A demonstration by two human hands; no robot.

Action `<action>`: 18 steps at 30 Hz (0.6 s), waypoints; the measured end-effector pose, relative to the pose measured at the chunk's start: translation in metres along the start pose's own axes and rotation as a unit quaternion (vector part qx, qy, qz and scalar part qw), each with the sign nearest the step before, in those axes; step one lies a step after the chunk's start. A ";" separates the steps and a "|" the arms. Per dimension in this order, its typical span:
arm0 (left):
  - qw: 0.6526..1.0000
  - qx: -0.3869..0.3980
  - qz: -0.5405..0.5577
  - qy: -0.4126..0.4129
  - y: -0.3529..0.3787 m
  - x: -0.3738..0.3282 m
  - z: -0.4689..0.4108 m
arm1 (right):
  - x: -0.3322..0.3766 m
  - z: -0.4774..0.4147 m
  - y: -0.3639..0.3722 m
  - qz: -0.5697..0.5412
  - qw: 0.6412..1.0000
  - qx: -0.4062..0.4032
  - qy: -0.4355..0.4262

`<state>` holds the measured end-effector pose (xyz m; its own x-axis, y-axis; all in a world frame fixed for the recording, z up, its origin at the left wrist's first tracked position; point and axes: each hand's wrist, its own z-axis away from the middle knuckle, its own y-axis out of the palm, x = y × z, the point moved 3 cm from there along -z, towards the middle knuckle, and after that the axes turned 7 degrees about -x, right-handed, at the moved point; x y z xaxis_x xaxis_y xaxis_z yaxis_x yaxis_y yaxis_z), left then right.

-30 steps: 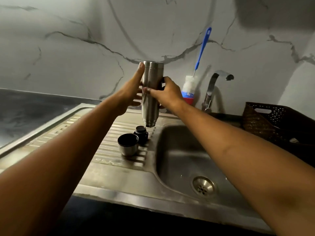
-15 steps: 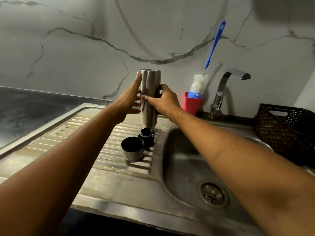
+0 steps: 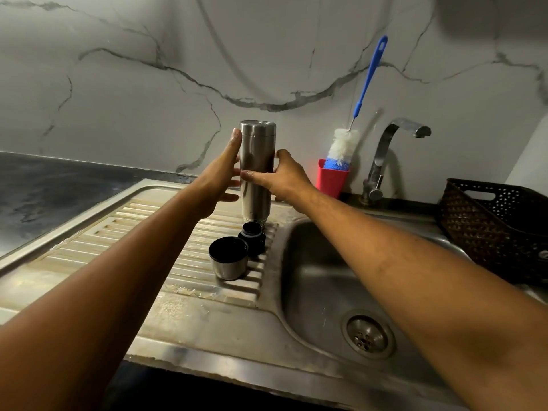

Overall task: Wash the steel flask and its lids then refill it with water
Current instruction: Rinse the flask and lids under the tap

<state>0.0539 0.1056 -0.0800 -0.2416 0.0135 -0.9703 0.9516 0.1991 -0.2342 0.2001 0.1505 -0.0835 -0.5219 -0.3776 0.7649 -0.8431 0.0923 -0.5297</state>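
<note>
Since the earlier frame the flask (image 3: 256,161) had come down from well above the draining board (image 3: 148,241) to just over its ridges, and both hands had come down with it.

In the head view, the flask stood upright but upside down, its flat base on top and its narrow mouth at the board. Whether the mouth touched the ridges could not be told, as the stopper (image 3: 252,237) hid that spot. The left hand (image 3: 218,179) lay against the flask's left side with its fingers straight, one pointing up along the steel. The right hand (image 3: 284,179) gripped the flask from the right, its thumb across the front and its fingers curled behind.

The black stopper sat on the ridges just in front of the flask. The steel cup lid (image 3: 228,258) stood mouth up, touching the stopper's near left side.

To the right of the board lay the sink (image 3: 326,277) with its round drain (image 3: 367,336). Behind the sink rose a curved tap (image 3: 388,149). Left of the tap stood a red cup (image 3: 330,180) holding a bottle brush (image 3: 367,81) with a blue handle, which leaned on the marble wall (image 3: 148,99). A dark basket (image 3: 489,223) sat at the far right, and a dark counter (image 3: 44,188) lay at the far left.
</note>
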 end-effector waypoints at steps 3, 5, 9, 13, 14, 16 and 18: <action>1.000 -0.010 0.007 -0.004 -0.002 0.000 0.003 | 0.001 0.002 -0.002 0.004 1.000 0.005 0.003; 1.000 -0.014 0.009 -0.004 -0.003 0.000 0.005 | 0.002 0.006 -0.005 0.014 1.000 0.013 0.009; 0.999 -0.022 -0.026 -0.025 -0.011 0.010 0.012 | -0.001 0.021 -0.015 0.025 0.998 0.018 0.058; 0.991 0.007 -0.131 -0.032 -0.014 0.021 0.034 | -0.009 0.049 -0.017 0.043 0.996 0.021 0.078; 0.988 0.023 -0.152 -0.032 -0.012 0.025 0.038 | -0.012 0.056 -0.013 0.037 0.995 0.043 0.078; 0.982 0.048 -0.183 -0.032 -0.008 0.033 0.046 | -0.017 0.071 -0.002 0.027 0.991 0.101 0.085; 0.975 0.065 -0.206 -0.049 -0.004 0.039 0.053 | -0.022 0.082 0.009 0.032 0.986 0.139 0.081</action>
<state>0.0506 0.0536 -0.1204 -0.5949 -0.1356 -0.7923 0.7955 0.0420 -0.6045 0.2147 0.0842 -0.1355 -0.6058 -0.2252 0.7631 -0.7514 -0.1534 -0.6418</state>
